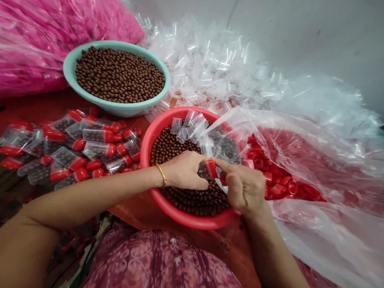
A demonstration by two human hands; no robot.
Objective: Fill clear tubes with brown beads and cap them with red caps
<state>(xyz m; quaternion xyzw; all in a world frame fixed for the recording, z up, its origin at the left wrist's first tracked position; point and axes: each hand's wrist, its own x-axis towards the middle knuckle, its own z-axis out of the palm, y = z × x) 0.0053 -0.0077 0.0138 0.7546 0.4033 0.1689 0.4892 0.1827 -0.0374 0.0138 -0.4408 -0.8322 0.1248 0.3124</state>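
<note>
My left hand is closed round a small clear tube filled with brown balls, held over the red bowl. My right hand pinches the red cap at the tube's end. A gold bangle circles my left wrist. The red bowl holds brown balls and several empty clear tubes at its far side.
A teal bowl of brown balls stands at the back left. Several filled, red-capped tubes lie in a pile on the left. A clear bag of red caps sits right. Empty clear tubes are heaped behind; a pink bag lies far left.
</note>
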